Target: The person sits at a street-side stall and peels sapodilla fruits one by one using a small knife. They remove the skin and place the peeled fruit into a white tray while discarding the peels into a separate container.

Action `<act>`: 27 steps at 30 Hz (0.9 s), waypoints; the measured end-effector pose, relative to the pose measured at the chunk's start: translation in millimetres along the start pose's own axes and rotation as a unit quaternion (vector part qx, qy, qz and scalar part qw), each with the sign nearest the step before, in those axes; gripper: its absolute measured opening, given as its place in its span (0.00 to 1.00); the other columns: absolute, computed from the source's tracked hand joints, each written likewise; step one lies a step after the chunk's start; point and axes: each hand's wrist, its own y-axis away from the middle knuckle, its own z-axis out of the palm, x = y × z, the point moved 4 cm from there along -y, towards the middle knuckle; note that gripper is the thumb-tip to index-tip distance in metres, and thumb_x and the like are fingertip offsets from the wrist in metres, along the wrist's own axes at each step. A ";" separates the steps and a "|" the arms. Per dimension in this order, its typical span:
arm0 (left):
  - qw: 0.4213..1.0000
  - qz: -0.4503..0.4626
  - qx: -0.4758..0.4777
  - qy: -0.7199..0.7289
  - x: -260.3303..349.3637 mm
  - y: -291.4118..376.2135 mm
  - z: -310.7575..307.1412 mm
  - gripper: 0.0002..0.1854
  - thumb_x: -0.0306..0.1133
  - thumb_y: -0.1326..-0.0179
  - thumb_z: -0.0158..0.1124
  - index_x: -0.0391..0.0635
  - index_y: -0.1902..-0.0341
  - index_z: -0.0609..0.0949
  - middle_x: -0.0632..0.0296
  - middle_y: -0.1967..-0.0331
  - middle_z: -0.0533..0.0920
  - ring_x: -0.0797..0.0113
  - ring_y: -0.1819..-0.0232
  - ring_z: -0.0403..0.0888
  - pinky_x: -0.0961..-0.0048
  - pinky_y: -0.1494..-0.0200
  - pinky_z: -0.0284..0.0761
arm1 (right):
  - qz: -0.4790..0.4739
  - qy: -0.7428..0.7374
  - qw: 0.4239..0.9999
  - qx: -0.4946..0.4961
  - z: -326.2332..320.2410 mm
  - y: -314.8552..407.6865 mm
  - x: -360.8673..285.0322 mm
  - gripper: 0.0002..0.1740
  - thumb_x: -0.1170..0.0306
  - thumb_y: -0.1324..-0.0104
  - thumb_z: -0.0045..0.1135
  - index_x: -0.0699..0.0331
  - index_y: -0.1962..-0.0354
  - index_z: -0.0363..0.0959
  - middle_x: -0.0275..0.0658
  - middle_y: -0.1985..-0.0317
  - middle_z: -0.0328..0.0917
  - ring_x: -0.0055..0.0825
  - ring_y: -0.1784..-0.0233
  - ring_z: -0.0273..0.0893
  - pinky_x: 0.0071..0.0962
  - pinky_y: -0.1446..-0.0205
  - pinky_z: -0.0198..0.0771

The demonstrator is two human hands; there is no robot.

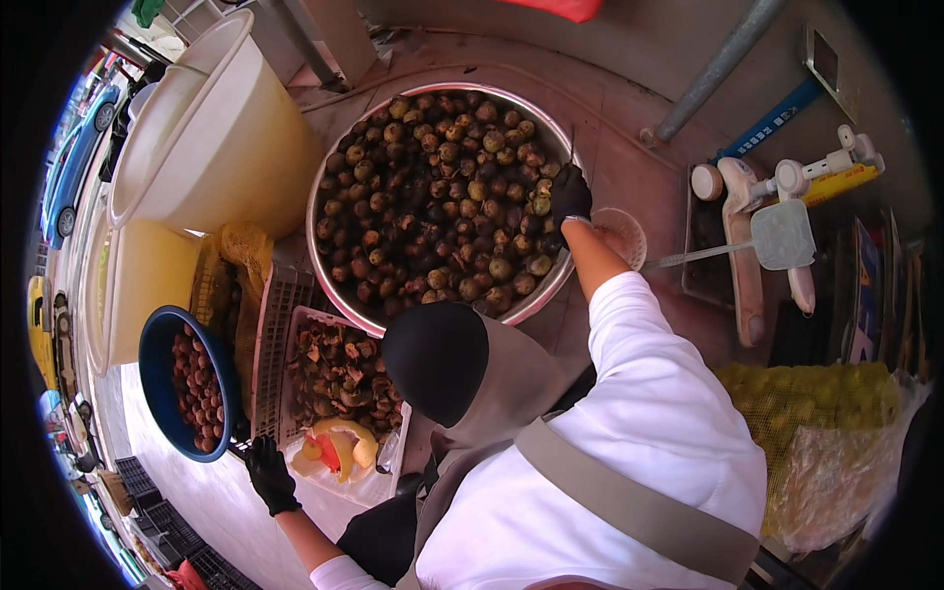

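A large metal basin (333,304) in front of me is full of round, dark brown and greenish fruits or nuts in husks (442,199). My right hand (571,193), in a black glove, is at the basin's right rim, its fingers closed around a thin pointed tool (572,144). My left hand (270,474), also in a black glove, is low on the left, by the rim of a blue plastic tub (155,398) that holds brown nuts (198,391). Whether it holds anything is unclear. Beside it, a pale plastic crate (369,490) contains broken husks (343,369) and yellow peels (361,446).
Large cream plastic tubs (243,147) stand at the left, near a yellow mesh sack (247,258). A small basket (625,228), a fly swatter (783,234) and a metal pole (719,70) are on the right. A filled mesh sack (804,405) lies at the lower right.
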 end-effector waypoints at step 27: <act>0.992 0.085 -0.021 -0.089 27.7 18.7 -5.1 0.18 0.22 0.52 0.61 0.42 0.53 0.81 0.55 0.49 0.80 0.52 0.40 0.71 0.60 0.35 0.64 | -0.095 -0.003 0.993 0.068 17.4 -75.9 -8.1 0.24 0.51 0.34 0.43 0.61 0.52 0.70 0.57 0.61 0.78 0.56 0.56 0.76 0.49 0.54 0.71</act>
